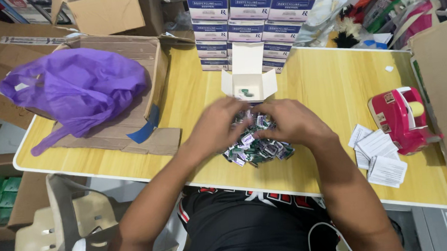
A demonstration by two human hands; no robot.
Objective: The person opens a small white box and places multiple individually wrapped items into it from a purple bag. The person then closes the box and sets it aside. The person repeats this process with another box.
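- Blister strips [258, 148]: one heap, too many to count, on table [323, 84] centre-front.
- Left hand [218, 124] & right hand [292, 122]: fingers curled into heap; exact grip can't tell.
- 1 open white box [248, 73] just behind; 1 red tape dispenser [401, 118] at right.

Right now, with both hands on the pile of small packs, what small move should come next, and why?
Probably lift a handful toward the open white box: both the left hand and right hand cover the pile of packs, and the box holds only a few.
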